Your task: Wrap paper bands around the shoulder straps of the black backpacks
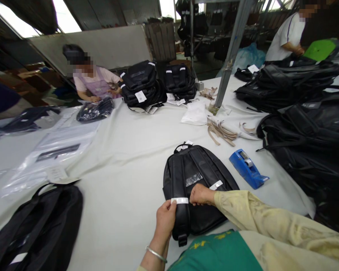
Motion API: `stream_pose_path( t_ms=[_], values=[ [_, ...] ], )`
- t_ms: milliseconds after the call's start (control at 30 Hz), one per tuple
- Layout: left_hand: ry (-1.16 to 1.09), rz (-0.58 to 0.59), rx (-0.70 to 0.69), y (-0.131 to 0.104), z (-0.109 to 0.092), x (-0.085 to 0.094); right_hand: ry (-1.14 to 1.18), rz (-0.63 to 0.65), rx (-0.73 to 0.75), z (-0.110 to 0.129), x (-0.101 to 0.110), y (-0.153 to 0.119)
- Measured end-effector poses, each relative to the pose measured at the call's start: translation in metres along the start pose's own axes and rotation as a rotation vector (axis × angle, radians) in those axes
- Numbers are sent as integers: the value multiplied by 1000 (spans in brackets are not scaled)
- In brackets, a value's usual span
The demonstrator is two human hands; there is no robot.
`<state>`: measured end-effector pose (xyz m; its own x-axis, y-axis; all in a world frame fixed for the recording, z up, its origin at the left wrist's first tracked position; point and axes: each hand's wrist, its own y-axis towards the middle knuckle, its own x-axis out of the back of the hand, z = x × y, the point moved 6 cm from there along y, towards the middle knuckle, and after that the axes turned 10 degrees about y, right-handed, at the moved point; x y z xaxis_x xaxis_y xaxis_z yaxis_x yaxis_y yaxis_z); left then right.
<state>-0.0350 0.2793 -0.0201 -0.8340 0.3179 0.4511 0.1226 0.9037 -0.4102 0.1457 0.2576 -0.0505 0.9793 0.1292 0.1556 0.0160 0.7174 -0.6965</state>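
Observation:
A black backpack (207, 220) lies on the white-covered table with its shoulder straps facing up. Around its left shoulder strap (178, 175) sits a white paper-like band (181, 200); another white band (216, 184) crosses the right strap. My left hand (166, 218) pinches the left end of the first band, thumb on top, at the strap's edge. Close to that band's right end, my right hand (202, 195) is closed with its fingers curled down over the back panel. What its fingertips hold, if anything, is hidden.
Right of the backpack stands a blue tape dispenser (247, 168). Tan strips (222, 131) lie beyond, beside a metal post (228, 60). Black bags are piled at the right (313, 124). Another backpack (42, 226) lies at left. Co-workers (97, 81) handle bags across the table.

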Motion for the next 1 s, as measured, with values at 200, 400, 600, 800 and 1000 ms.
stream_pose_path(
  t_ms=[200, 400, 600, 800, 1000],
  values=[
    [-345, 92, 164, 6, 3, 5, 84, -201, 74, -15, 21, -2],
    [-385, 101, 221, 2, 6, 1, 106, -325, 343, 8, 32, -31],
    [-198, 27, 109, 1, 1, -6, 10, -191, 269, 22, 1, -32],
    [-515, 126, 224, -1, 7, -17, 644, 126, 2, 6, -30, -8],
    [-621, 476, 416, -54, 12, -30, 776, 108, 70, 9, -34, -7]
  ],
)
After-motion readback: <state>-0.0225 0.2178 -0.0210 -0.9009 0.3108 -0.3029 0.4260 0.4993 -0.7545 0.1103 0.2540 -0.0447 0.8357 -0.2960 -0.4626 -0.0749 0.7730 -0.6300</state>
